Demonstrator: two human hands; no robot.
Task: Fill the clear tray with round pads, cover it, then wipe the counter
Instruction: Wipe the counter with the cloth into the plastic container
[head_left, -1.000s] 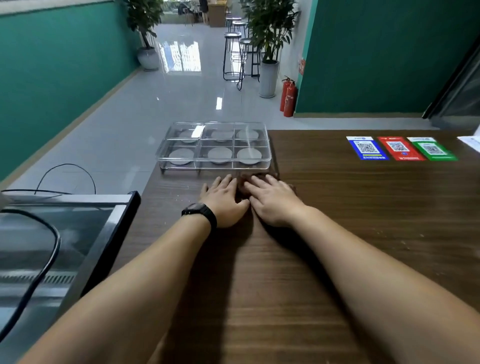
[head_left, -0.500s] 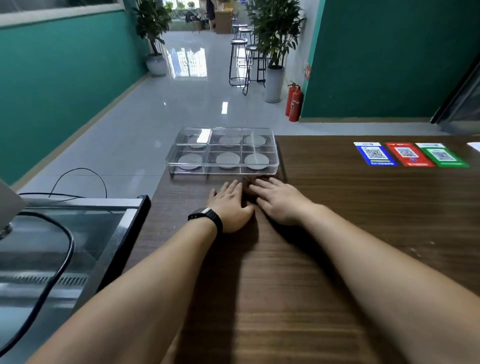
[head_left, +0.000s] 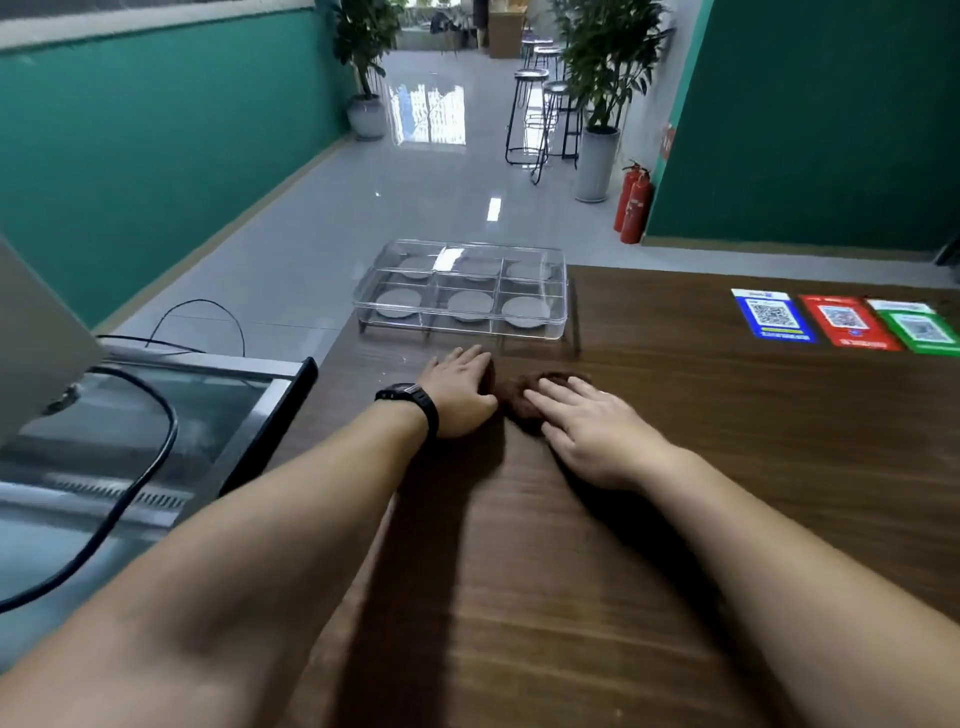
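Note:
The clear tray (head_left: 560, 291) stands at the far left corner of the brown wooden counter (head_left: 727, 467), with its clear cover on. Several grey round pads (head_left: 525, 312) lie in its compartments. Just in front of it a dark brown cloth (head_left: 514, 397) lies on the counter. My left hand (head_left: 460, 389), with a black watch on the wrist, rests flat at the cloth's left side. My right hand (head_left: 587, 423) presses flat on the cloth's right part with straight fingers. Much of the cloth is hidden under the hands.
Three QR code cards, blue (head_left: 771, 315), red (head_left: 844, 321) and green (head_left: 917, 328), lie at the counter's far right. A glass display case (head_left: 156, 415) with a black cable (head_left: 150, 462) stands left of the counter. Beyond the counter's far edge is open floor.
My two hands have drawn slightly apart, so the brown cloth now shows between them. The camera view has tilted up a little. The tray has not moved.

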